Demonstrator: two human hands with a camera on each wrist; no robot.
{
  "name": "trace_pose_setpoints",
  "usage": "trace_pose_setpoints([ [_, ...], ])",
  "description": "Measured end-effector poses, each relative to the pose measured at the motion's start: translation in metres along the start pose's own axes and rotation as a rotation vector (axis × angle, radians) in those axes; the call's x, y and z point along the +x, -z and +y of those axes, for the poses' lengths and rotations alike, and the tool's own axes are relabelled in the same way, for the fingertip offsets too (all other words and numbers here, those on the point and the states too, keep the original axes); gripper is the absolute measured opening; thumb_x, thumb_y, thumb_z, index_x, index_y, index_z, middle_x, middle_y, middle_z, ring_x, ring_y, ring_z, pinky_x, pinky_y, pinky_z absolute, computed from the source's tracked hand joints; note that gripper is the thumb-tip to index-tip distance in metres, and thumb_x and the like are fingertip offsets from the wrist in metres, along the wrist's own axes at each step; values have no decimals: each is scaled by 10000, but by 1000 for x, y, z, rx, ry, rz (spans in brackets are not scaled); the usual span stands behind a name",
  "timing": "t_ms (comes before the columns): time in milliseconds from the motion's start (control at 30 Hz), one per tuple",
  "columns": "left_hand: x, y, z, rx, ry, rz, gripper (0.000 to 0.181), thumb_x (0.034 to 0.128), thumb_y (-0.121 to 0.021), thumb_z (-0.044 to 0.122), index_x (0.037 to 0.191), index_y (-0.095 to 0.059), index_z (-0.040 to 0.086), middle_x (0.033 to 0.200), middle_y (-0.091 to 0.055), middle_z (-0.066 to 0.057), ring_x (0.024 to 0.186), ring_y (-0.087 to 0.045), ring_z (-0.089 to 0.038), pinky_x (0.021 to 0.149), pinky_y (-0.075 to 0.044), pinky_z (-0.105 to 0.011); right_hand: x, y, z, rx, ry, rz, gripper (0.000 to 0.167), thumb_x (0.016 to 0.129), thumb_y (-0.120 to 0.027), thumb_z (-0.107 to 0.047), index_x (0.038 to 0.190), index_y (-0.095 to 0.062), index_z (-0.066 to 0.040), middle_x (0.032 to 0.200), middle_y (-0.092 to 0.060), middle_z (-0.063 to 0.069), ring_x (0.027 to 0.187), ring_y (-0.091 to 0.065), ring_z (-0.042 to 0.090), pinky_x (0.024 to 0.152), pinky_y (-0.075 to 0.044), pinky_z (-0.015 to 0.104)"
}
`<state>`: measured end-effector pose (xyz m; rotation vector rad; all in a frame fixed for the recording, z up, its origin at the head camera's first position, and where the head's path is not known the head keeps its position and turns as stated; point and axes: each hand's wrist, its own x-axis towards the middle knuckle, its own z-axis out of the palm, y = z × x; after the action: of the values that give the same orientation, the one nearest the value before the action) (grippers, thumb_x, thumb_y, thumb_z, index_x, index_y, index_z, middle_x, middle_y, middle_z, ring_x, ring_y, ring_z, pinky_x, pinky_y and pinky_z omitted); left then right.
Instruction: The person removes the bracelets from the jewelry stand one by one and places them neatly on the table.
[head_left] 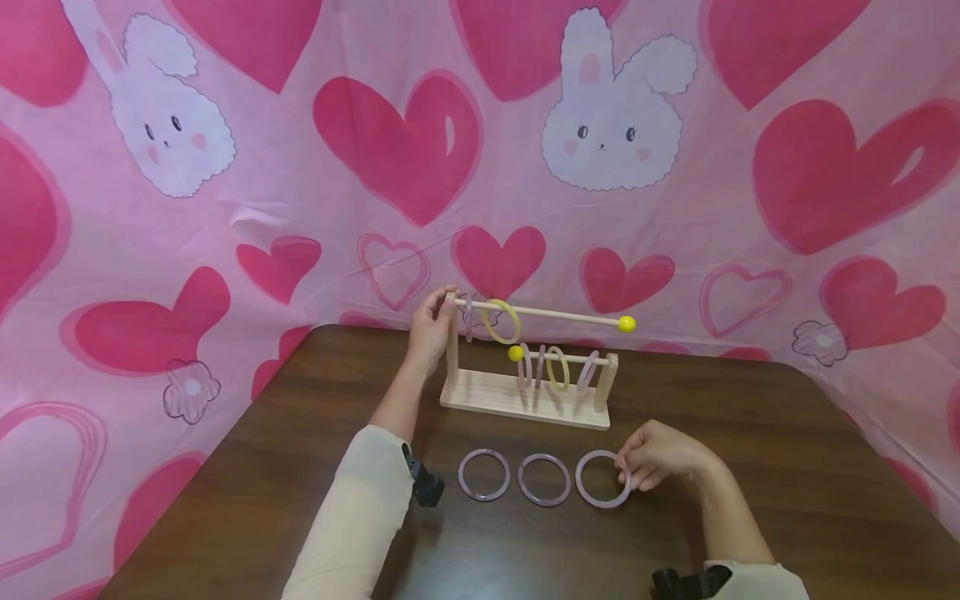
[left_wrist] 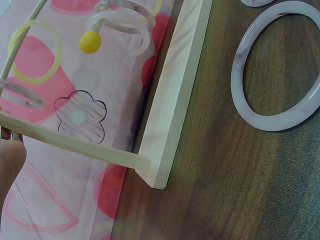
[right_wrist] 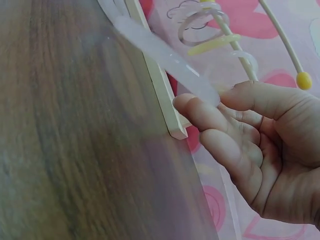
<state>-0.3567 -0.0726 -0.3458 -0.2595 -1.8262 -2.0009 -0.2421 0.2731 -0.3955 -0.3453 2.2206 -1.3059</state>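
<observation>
A wooden rack (head_left: 525, 400) has two rods with yellow end balls. Its long upper rod holds a purple ring and a yellow ring (head_left: 501, 322); the short lower rod carries several purple and yellow rings. The left hand (head_left: 431, 329) grips the top of the rack's left post. Between thumb and fingers, the right hand (head_left: 663, 454) pinches a pale purple ring (head_left: 603, 503) at its right edge; in the right wrist view that ring (right_wrist: 165, 57) is tilted off the table. Two purple rings (head_left: 483, 498) (head_left: 544, 503) lie to its left.
The brown wooden table (head_left: 285, 467) reaches back to a pink cloth (head_left: 285, 167) printed with hearts and rabbits. The rack stands toward the table's back, behind the row of rings. Dark cameras are strapped at both wrists.
</observation>
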Motion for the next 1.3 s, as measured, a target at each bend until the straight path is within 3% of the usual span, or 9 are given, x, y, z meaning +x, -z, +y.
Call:
trace_pose_setpoints([
  [333,1,1,-1,-2,2,-12,296,931,-536,124,1187,-570,-22,1173,-587,-200,1003,-534,-192,900,-442,-317,1,-1,3,-77,-5,13,163,817,-545,-10,841,-659,104,702,-669,99,581,-614,115,519,-529,278],
  [700,0,1,0,9,21,-12,297,935,-530,129,1193,-568,-14,1184,-580,-196,1005,-527,-189,897,-439,-312,0,-4,2,-162,-24,127,117,781,-592,-4,793,-693,53,608,-650,81,552,-618,147,509,-530,328],
  [1067,0,1,1,-2,18,-17,301,932,-526,99,1202,-557,-32,1198,-574,-200,1054,-523,-217,923,-429,-309,1,-5,4,-160,-51,175,93,765,-617,-10,773,-687,51,645,-665,82,543,-620,161,506,-524,336],
  [1300,0,1,1,-3,10,-18,305,936,-524,107,1204,-554,-36,1207,-570,-202,1086,-516,-229,941,-417,-311,-1,-7,1,-183,-94,231,63,744,-645,-17,749,-686,32,583,-638,83,526,-613,172,501,-520,346],
])
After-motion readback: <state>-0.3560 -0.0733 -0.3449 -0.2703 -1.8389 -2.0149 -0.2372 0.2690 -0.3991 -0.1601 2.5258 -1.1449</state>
